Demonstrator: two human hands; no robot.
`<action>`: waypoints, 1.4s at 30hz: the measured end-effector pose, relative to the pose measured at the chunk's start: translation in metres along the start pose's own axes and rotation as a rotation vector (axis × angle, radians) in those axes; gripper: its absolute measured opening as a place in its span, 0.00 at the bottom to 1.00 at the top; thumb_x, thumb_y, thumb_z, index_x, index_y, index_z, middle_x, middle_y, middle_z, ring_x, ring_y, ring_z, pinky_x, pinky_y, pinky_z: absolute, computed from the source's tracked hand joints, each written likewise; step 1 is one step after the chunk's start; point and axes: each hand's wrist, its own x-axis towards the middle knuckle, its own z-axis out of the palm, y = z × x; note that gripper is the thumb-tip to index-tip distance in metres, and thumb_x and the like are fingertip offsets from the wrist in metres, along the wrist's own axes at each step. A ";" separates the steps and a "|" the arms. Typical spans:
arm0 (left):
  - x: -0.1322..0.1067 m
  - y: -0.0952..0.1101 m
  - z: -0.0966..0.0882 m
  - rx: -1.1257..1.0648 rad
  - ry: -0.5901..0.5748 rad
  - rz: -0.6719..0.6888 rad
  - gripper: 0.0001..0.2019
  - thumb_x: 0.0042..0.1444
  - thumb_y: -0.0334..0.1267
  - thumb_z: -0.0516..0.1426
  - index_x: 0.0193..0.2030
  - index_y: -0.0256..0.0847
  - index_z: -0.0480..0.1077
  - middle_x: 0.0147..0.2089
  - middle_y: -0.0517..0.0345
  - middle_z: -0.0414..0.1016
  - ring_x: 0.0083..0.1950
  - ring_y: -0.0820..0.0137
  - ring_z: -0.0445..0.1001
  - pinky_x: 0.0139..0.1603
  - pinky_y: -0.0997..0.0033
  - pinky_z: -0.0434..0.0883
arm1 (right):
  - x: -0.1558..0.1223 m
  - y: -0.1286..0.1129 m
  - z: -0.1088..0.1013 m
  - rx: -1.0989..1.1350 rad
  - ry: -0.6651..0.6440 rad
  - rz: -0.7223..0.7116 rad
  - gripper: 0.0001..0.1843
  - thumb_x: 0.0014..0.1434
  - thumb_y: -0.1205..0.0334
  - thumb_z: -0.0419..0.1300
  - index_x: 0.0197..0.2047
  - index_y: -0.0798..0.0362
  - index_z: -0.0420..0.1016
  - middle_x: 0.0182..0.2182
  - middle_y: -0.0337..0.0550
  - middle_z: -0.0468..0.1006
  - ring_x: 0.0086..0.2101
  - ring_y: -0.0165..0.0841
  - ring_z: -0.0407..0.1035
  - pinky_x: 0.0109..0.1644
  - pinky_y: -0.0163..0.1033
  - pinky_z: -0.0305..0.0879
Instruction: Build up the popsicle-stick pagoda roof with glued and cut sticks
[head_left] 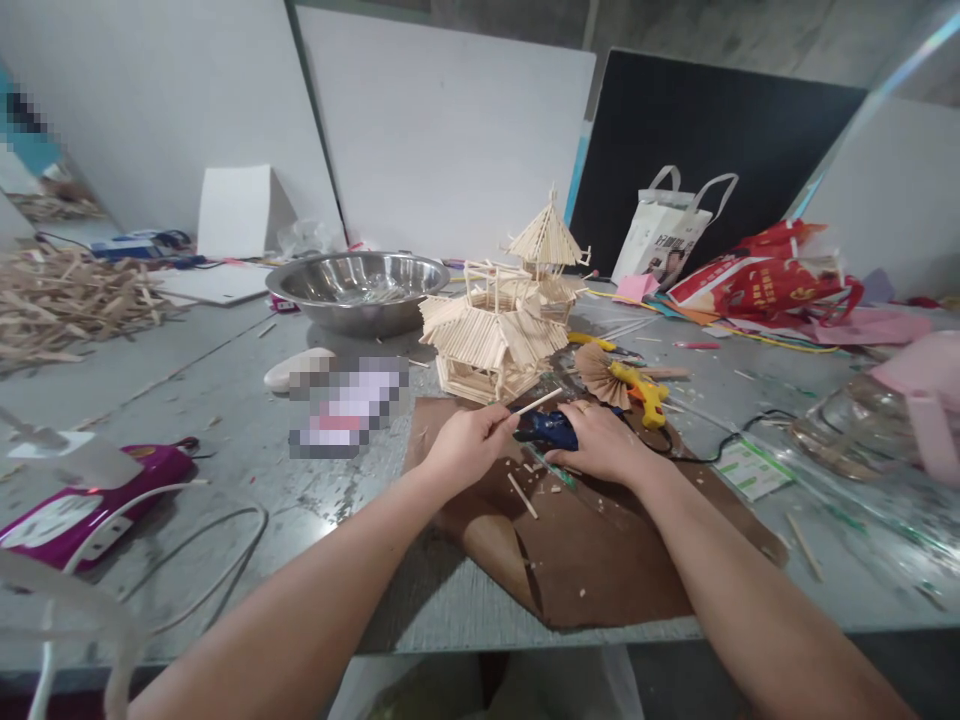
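My left hand (469, 441) is closed in a pinch on a thin wooden stick (538, 402) that points up and to the right. My right hand (604, 440) is wrapped round a dark blue glue gun (546, 428) lying low over a brown paper sheet (592, 560). The stick's tip is just above the gun. Right behind both hands stands a model pagoda (501, 325) built of wooden sticks, with a smaller peaked tower (546, 240) at its back. A loose stick (522, 495) lies on the paper below my hands.
A steel bowl (358, 288) sits behind the model at left. A yellow glue gun (639, 388) and a small paper fan (598, 372) lie to the right. Wood scraps (67, 300) are heaped far left. A magenta device (82, 505) with cables, bags (757, 275) and a glass jar (851, 430) ring the table.
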 end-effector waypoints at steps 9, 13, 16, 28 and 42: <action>-0.004 0.009 -0.002 0.346 -0.066 -0.086 0.19 0.55 0.48 0.39 0.33 0.43 0.68 0.27 0.56 0.72 0.30 0.68 0.70 0.26 0.75 0.56 | -0.002 -0.006 -0.005 0.111 0.294 0.015 0.23 0.55 0.51 0.46 0.47 0.59 0.61 0.42 0.52 0.67 0.44 0.39 0.60 0.47 0.42 0.55; -0.004 0.012 0.001 0.415 -0.089 -0.116 0.19 0.54 0.47 0.39 0.35 0.43 0.68 0.29 0.54 0.73 0.31 0.67 0.71 0.27 0.73 0.58 | -0.003 -0.016 -0.008 0.145 0.416 -0.128 0.17 0.56 0.57 0.46 0.45 0.56 0.64 0.42 0.49 0.68 0.45 0.36 0.58 0.49 0.42 0.52; -0.004 0.013 0.004 0.430 -0.108 -0.090 0.18 0.55 0.46 0.40 0.35 0.43 0.68 0.30 0.53 0.73 0.32 0.66 0.71 0.29 0.72 0.60 | -0.002 -0.024 -0.007 0.113 0.333 -0.204 0.15 0.57 0.59 0.45 0.41 0.55 0.68 0.37 0.46 0.71 0.40 0.35 0.61 0.47 0.41 0.53; -0.007 0.014 0.006 0.501 -0.129 -0.027 0.19 0.55 0.46 0.39 0.34 0.42 0.68 0.31 0.51 0.73 0.33 0.64 0.71 0.30 0.69 0.62 | -0.006 -0.032 -0.004 0.001 0.214 -0.126 0.16 0.59 0.60 0.42 0.30 0.54 0.68 0.28 0.45 0.71 0.33 0.33 0.63 0.37 0.35 0.55; 0.000 0.005 -0.002 0.440 -0.075 -0.182 0.20 0.55 0.48 0.38 0.37 0.43 0.67 0.32 0.52 0.73 0.35 0.65 0.71 0.31 0.71 0.62 | -0.008 -0.034 -0.009 0.381 0.107 0.105 0.13 0.57 0.58 0.43 0.37 0.51 0.66 0.26 0.39 0.75 0.29 0.30 0.68 0.30 0.32 0.56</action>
